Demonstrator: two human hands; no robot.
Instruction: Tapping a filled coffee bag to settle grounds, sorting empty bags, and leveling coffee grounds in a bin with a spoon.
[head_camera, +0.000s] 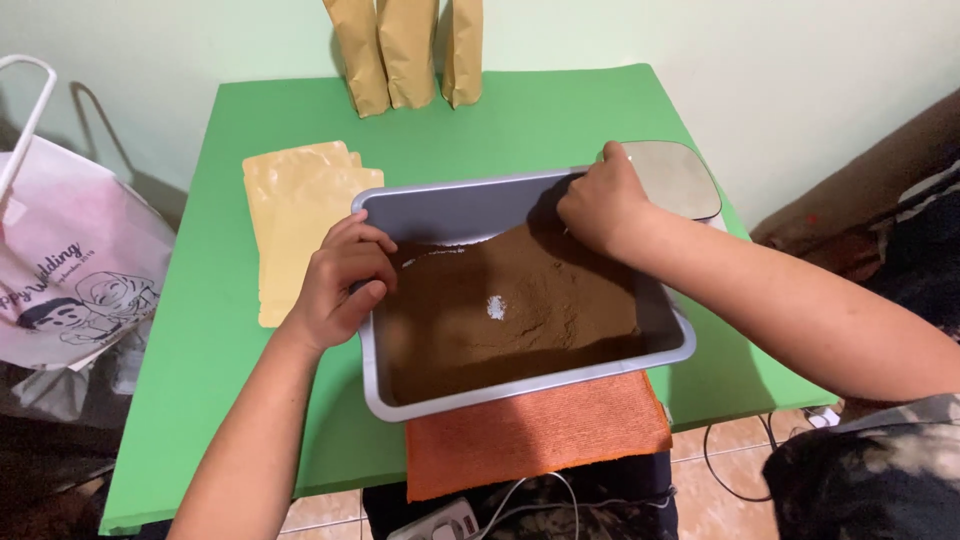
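Smooth matte green tabletop (200, 360), square-edged, pushed against a pale plain wall; tiled floor with a white power strip (435, 522) and cables below its near edge.

At 6 o'clock, nearest: rough-woven orange cloth (535, 435), rectangular, hanging over the tabletop edge and tucked under the tray.

At centre: rectangular grey metal tray (455, 212), rounded corners, rolled rim, dull sheen. Inside, fine brown powder (500, 320), soft and heaped toward the far right, thinner at the near left, with one small white speck in the middle.

At 9 o'clock of the tray: left hand (340, 285), fingers (365, 240) curled over the left rim, gripping the tray wall. At 1 o'clock of the tray: right hand (600, 205), fingers bent down inside the far right corner against the powder and tray wall; whether closed on anything, cannot tell.

Just behind the right hand, at 2 o'clock: flat scale (680, 180) with rounded corners and a glossy pale top, partly hidden by the hand.

At 10 o'clock: stack of flat cream-yellow pouches (295, 220), smooth and slightly shiny, lying near the tray's left corner.

At 12 o'clock, farthest: three tan paper pouches (410, 50), upright, leaning on the wall.

Off the tabletop at 9 o'clock: white soft bag (70, 270) with a loop handle and a cartoon print.
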